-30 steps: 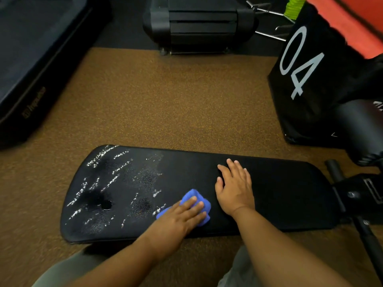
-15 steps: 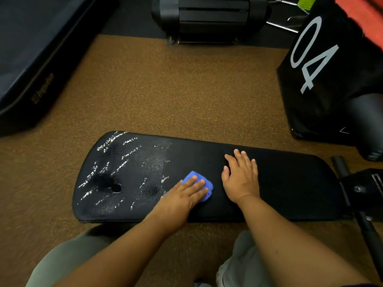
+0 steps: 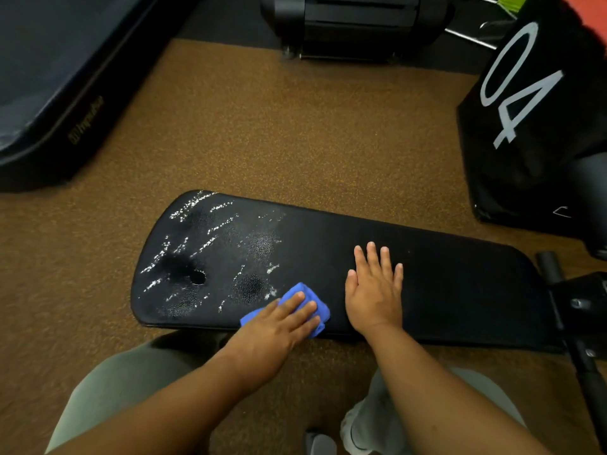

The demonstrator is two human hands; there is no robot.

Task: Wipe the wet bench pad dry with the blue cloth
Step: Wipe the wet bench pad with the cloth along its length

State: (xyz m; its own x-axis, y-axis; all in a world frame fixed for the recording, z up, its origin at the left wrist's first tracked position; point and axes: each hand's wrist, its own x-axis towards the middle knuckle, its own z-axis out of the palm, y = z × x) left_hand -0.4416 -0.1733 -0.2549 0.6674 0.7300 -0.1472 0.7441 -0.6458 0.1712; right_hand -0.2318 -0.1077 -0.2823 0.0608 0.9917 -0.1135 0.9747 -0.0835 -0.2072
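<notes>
In the head view, the left hand presses its flat fingers on the cloth, which sits at the near edge of the pad. In the last second the cloth has hardly moved (it went a bit toward the wet part and back). The right hand stays spread flat on the dry part. The wet drops on the left are all still there, so most wiping is left.
</notes>
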